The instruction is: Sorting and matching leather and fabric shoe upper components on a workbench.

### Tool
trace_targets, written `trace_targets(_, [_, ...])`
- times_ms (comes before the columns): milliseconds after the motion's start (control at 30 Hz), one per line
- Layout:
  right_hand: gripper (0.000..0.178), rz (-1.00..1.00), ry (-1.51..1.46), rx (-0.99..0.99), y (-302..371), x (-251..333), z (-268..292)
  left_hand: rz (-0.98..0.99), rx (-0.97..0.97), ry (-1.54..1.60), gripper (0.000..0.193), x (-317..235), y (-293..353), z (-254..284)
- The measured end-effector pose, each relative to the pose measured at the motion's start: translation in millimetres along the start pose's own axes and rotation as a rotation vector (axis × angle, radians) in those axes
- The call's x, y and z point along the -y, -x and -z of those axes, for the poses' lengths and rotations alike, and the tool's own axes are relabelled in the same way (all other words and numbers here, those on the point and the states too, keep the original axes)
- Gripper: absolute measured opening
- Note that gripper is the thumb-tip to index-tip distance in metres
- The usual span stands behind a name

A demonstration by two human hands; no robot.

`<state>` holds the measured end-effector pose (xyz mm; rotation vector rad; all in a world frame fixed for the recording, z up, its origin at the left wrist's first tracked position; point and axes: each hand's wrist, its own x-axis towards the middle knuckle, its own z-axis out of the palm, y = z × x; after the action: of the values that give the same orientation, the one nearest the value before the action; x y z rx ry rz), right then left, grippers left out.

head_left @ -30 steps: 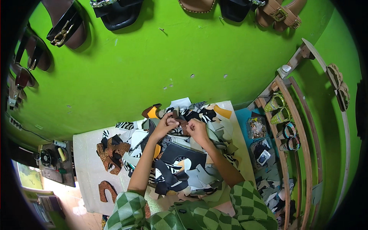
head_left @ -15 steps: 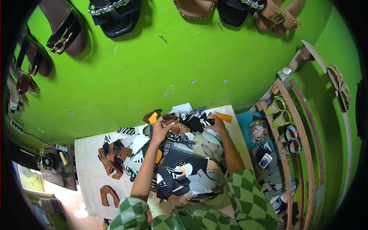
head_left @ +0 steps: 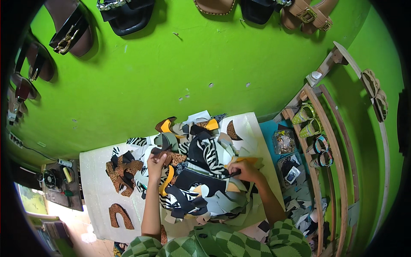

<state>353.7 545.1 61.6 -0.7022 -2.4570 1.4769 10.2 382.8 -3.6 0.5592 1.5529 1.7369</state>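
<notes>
A heap of cut material scraps in zebra, leopard, black, grey and yellow lies in front of me. At its left side my left hand [head_left: 157, 163] is closed on a brown scrap [head_left: 162, 153], next to a leopard-print scrap [head_left: 176, 159]. On the heap's right side my right hand [head_left: 243, 170] has its fingers closed round the edge of dark material by a zebra-print scrap [head_left: 210, 155]; exactly what is in its grip is partly hidden. Between the hands lies a flat black item [head_left: 198, 179], partly covered by scraps.
Leopard-print pieces [head_left: 124, 169] and a curved leopard-print piece [head_left: 121, 216] lie left on the white table [head_left: 96, 188]. A wooden rack [head_left: 327, 141] with sandals stands right, beside clear containers [head_left: 284, 142]. More sandals hang on the green wall [head_left: 145, 81].
My right hand has come nearer to me, and black and zebra scraps have shifted the same way. A leopard-print piece now shows at the far right. My left hand has moved left and nearer.
</notes>
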Motion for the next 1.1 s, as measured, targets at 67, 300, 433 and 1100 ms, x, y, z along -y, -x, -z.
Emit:
trace_targets(67, [0.023,0.036,0.091,-0.014,3.9,18.4,-5.7,0.052,0.023,0.010,0.018,1.8,19.3,-2.9])
trace_targets(300, [0.017,0.272,0.291,-0.328,-38.5,-52.8,-6.0,0.125,0.058,0.101,0.019,-2.2,41.2,-31.6])
trace_targets(433, [0.019,0.234,0.035,-0.261,-74.8,-72.6,6.8,0.096,-0.018,0.188,0.019,-6.7,35.2,-34.0])
trace_targets(1100, [0.044,-0.642,0.507,-0.822,-136.8,-152.6,7.4,0.068,-0.113,0.057,0.015,-7.2,12.8,0.9])
